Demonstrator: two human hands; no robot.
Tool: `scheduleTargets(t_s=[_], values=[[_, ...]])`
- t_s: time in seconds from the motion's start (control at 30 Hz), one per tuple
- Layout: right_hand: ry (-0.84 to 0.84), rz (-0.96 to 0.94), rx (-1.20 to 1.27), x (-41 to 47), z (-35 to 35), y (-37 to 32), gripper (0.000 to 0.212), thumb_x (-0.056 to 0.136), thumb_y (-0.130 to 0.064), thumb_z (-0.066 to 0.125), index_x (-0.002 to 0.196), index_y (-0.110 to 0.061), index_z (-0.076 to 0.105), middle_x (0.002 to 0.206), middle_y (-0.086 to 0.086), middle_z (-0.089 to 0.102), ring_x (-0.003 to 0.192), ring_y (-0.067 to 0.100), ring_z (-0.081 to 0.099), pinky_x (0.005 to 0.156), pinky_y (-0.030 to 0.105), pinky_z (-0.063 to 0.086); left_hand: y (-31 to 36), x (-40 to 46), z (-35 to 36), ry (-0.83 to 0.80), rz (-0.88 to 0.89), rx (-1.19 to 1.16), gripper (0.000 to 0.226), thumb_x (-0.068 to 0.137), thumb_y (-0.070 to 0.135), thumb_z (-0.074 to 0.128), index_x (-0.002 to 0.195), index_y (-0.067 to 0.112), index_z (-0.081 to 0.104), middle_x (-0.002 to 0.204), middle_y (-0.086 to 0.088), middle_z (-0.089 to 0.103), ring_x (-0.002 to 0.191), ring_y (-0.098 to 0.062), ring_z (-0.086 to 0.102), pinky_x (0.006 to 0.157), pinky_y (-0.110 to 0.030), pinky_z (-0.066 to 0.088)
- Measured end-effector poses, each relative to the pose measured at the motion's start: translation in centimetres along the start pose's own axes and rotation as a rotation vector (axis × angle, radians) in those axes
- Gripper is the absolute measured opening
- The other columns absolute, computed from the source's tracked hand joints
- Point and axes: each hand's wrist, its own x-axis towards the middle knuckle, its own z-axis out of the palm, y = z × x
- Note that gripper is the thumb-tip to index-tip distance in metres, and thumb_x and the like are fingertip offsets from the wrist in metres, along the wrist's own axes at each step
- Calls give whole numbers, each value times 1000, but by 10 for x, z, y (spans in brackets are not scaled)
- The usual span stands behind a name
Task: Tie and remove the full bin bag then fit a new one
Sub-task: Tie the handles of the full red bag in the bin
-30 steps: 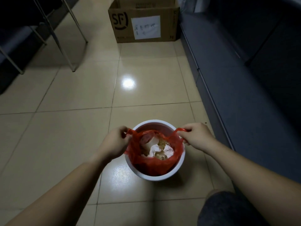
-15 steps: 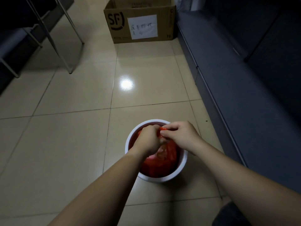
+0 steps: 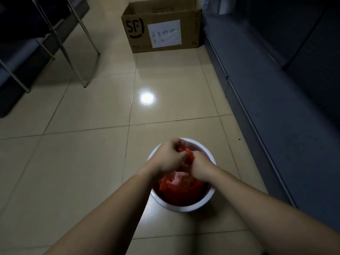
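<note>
A round white bin (image 3: 185, 207) stands on the tiled floor, lined with a red plastic bag (image 3: 181, 192) full of crumpled pale rubbish. Both hands meet over the middle of the bin. My left hand (image 3: 169, 157) is closed around one red bag handle at the far side. My right hand (image 3: 200, 167) grips the other handle right beside it. The handles (image 3: 189, 152) bunch together between my fingers; how they cross is hidden by the hands.
An open cardboard box (image 3: 161, 28) with a white paper label stands at the far end of the floor. A long dark grey cabinet (image 3: 276, 100) runs along the right. Metal chair legs (image 3: 73, 52) stand at the far left.
A second ago my hands held the two handles apart at either side of the bin. They have come together over the middle, drawing the bag's mouth shut over the rubbish.
</note>
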Motion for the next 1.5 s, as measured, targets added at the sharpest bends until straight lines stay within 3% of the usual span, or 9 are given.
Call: scheduleTargets(t_s=[0.17,0.4,0.57,0.67,0.77,0.93,1.1,1.27,1.5], values=[[-23,-16,95,-4,-5,8,50,66,-38,76,113,-51,64,116,-13,69,109,6,61,93,27,49,21,8,-4,-8,-177,-374,36,87,-11,44,115,5,61,58,-3,66,49,-17,63,49,-24,50],[13,-70,225,-4,-4,17,59,69,0,81,110,-28,50,98,-18,60,90,-6,57,70,1,43,23,19,17,-97,-253,-311,40,74,-11,40,100,10,63,81,-11,56,58,-18,49,54,-26,39],[29,-41,227,0,11,19,40,87,7,61,108,-26,53,107,-5,60,110,15,55,89,9,42,23,15,26,-147,-302,-324,41,84,-16,36,108,7,61,81,-9,58,61,-20,55,55,-27,50],[125,-11,344,-3,14,18,33,84,-17,62,111,-37,64,116,-2,64,114,19,60,99,36,49,22,14,16,-62,-170,-19,49,84,2,62,131,10,54,90,-6,65,77,-24,67,77,-34,59],[134,25,448,-9,15,15,16,85,-28,63,94,-33,75,98,8,76,95,32,71,84,52,57,12,5,-7,29,37,420,80,73,29,84,142,24,45,108,1,57,100,-18,60,91,-28,49],[113,100,555,-16,7,7,13,92,-25,67,85,-18,76,93,8,78,79,18,71,67,29,57,-52,-1,-9,-185,101,826,94,69,60,69,150,25,38,156,-1,38,146,-24,29,118,-45,26],[109,138,601,-18,7,8,18,96,-22,62,86,-12,73,80,5,76,75,20,70,66,25,57,-76,1,16,61,246,656,7,91,36,55,86,32,57,92,10,66,103,-20,63,97,-46,44],[163,102,351,-14,4,11,29,101,-28,50,81,-22,69,80,-7,73,74,0,66,73,20,49,-84,5,10,144,190,366,31,99,23,52,69,26,50,68,12,58,68,-4,55,67,-27,37],[440,90,144,-1,14,22,39,98,-31,51,60,-22,58,58,-6,62,60,10,58,63,29,47,-84,4,5,130,237,214,35,104,35,40,78,15,52,71,7,59,69,-11,56,71,-32,46]])
